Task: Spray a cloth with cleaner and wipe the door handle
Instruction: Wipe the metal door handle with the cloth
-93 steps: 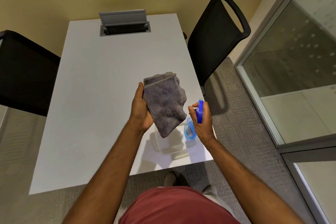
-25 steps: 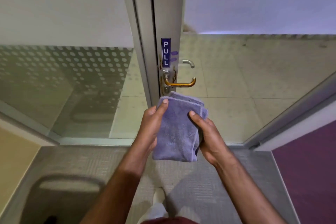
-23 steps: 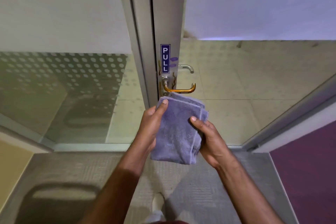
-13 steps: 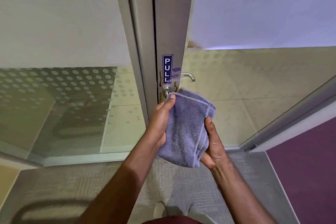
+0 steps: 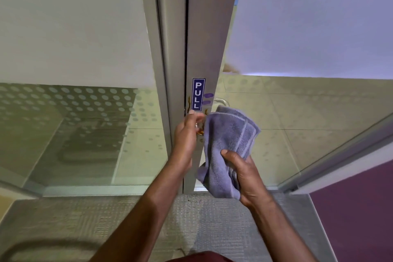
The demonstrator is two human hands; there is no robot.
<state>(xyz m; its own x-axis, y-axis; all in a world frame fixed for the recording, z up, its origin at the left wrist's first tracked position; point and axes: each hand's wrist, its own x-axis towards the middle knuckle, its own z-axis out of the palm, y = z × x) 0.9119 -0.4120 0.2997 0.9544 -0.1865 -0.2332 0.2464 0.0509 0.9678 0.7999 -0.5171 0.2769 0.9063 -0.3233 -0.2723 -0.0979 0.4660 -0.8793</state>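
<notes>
At frame centre, my right hand [image 5: 244,173] grips the cloth [image 5: 229,140] while my left hand [image 5: 187,134], fingers curled, reaches the mostly hidden door handle [image 5: 200,132].

Carrier here is the door frame [image 5: 204,38]: grey metal upright with glass panes on both sides. Mounted on it: a blue vertical "PULL" sticker [image 5: 198,94], 2 purple smudges [image 5: 208,98] just right of the sticker, and the door handle [image 5: 200,132], of which only a brass-coloured sliver shows between hand and cloth. Below is the floor [image 5: 208,219]: grey textured carpet meeting the frame's base, with a purple floor section [image 5: 357,215] at right.
</notes>
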